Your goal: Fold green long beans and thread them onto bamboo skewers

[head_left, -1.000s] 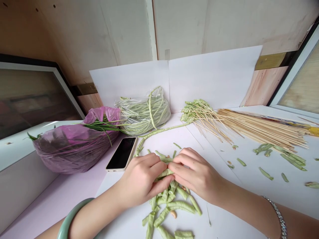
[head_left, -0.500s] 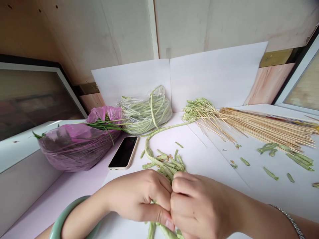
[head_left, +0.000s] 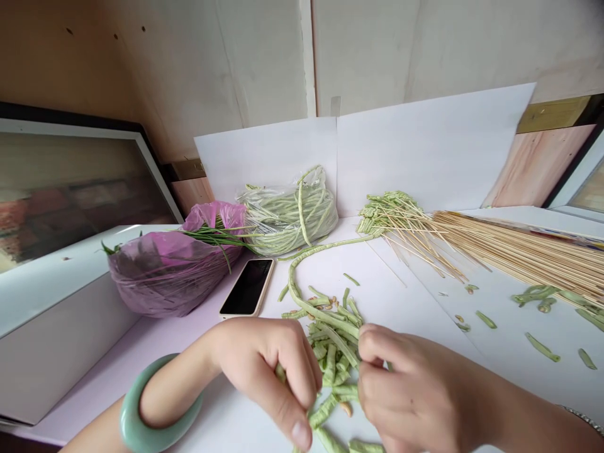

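A long green bean (head_left: 293, 277) curves across the white surface from the back, and its near end runs into the fingers of my right hand (head_left: 410, 390), which is closed on it. My left hand (head_left: 274, 368) is closed too, and a bit of bean piece (head_left: 280, 372) peeks out between thumb and forefinger; the rest is hidden. A gap separates the two hands. Below and between them lies a heap of short bean pieces (head_left: 336, 365), with a few loose brown seeds (head_left: 346, 409) among them.
At the back stand a clear bag of long beans (head_left: 278, 220) and skewered beans (head_left: 389, 211) beside a bundle of bamboo skewers (head_left: 519, 251). A purple bag of greens (head_left: 165, 277) and a phone (head_left: 248, 287) are on the left. Loose bean scraps (head_left: 542, 347) lie right.
My hands, which were pressed together over the bean, have come apart, left hand to the left, right hand to the right. More of the heap shows between them. The view has shifted slightly left.
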